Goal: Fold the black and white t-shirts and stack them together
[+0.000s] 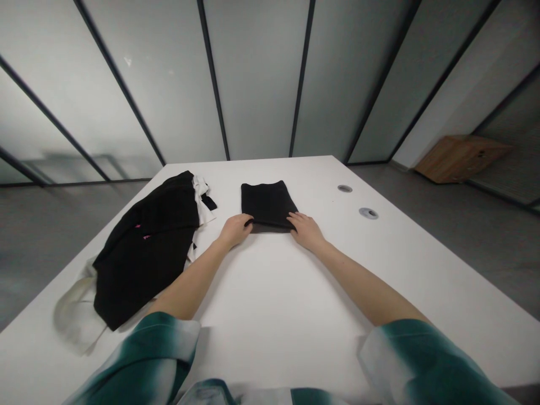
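A folded black garment [269, 201], roughly square, lies toward the far side of the white table [278, 304]. Its near edge is raised a little off the surface, with a shadow below. At the near left corner, my left hand [237, 230] is closed with the cloth pinched in its fingers. My right hand [307, 229] grips the near right corner in the same way, fingers over the top. What kind of garment it is cannot be made out.
Left of my left arm lies a heap of black clothing [147, 247] with small pink marks, and white cloth [80, 315] sticks out from under it. Two round grommets [368, 213] sit in the table's right side. A wooden cabinet [459, 158] stands on the floor beyond.
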